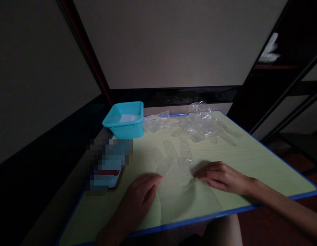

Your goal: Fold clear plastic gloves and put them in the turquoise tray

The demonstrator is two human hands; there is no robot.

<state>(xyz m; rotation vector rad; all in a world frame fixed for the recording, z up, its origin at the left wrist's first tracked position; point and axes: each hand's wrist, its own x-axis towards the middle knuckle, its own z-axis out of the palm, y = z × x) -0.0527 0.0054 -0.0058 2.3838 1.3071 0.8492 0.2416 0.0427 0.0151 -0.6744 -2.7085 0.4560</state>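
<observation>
A clear disposable plastic glove (184, 153) lies flat on the table, its fingers pointing away from me and its wide cuff toward the near edge. My left hand (140, 194) is at the glove's left side, thumb and forefinger closed on its edge. On the other side, my right hand (222, 176) has its fingertips pressed together at the glove's right edge. Farther back, a loose heap of similar clear plastic gloves (199, 126) is spread over the tabletop.
The pale table (250, 164) has a blue rim. At its back left stands a turquoise plastic basket (129, 130) with something whitish inside. Near the left edge lies a blurred-out flat object, perhaps a phone (109, 167). A dark-trimmed panel (173, 44) rises behind the table.
</observation>
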